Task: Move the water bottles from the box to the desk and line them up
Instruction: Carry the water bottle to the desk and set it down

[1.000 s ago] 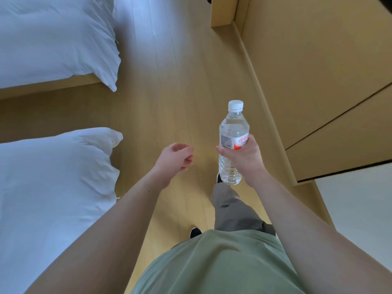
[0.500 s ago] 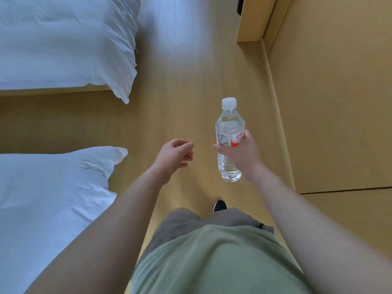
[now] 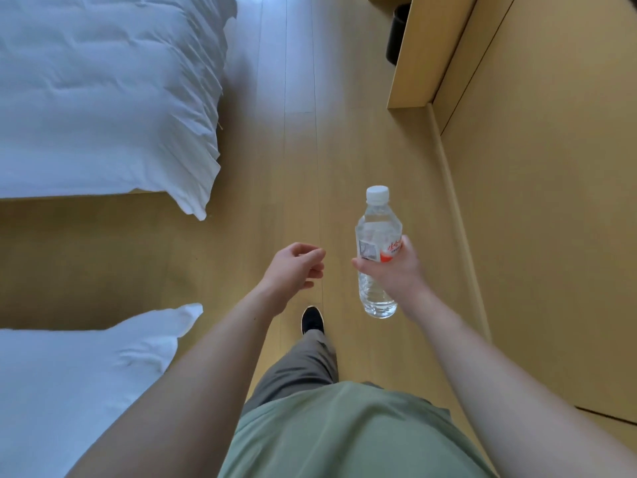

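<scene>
My right hand (image 3: 396, 270) grips a clear water bottle (image 3: 378, 232) around its middle, over the red and white label. The bottle stands upright in the air, white cap on top, above the wooden floor. To its left my left hand (image 3: 296, 267) hangs with fingers loosely curled and nothing in it. Neither the box nor the desk top is in view.
Two beds with white duvets lie on the left, one far (image 3: 103, 98) and one near (image 3: 69, 391). A wooden wall panel (image 3: 551, 201) runs along the right. A wooden furniture side (image 3: 420, 56) and a black bin (image 3: 396, 32) stand ahead at the top right. My foot (image 3: 312, 319) steps on the floor between.
I have walked forward along the aisle: the beds slid down and back, and the wooden furniture side and black bin came into view ahead. Both hands keep their pose; the bottle stays held.
</scene>
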Demonstrator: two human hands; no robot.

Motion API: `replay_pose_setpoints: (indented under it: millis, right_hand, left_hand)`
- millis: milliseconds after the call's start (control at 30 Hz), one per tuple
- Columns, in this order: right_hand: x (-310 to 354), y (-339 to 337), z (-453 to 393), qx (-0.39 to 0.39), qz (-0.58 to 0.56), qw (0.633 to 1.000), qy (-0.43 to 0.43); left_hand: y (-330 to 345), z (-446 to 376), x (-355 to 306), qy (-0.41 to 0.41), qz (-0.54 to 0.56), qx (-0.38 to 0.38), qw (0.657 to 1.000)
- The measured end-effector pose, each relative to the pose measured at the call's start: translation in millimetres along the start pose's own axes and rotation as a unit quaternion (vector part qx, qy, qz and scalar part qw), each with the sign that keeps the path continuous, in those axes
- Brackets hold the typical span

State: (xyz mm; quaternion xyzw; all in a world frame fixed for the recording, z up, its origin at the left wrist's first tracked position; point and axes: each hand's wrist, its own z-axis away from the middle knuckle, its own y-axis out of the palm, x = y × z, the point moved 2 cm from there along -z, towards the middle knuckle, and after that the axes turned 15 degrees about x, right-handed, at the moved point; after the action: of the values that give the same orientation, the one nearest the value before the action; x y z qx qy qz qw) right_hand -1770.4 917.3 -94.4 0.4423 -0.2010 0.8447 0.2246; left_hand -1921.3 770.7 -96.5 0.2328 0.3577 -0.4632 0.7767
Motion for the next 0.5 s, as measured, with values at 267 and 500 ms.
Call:
replay_pose_setpoints:
  millis: [267,500]
  right_hand:
    - [87,15,-107,-0.039,-0.001,0.999,-0.006]
    - [134,8,-179,-0.046,-0.003,0.999,0.001]
  left_hand:
    - [-85,-92,-89,-0.001,-0.017,0.022,1.0]
    - [-119,-162,-138,-0.011,-0.006,0.037,0.999]
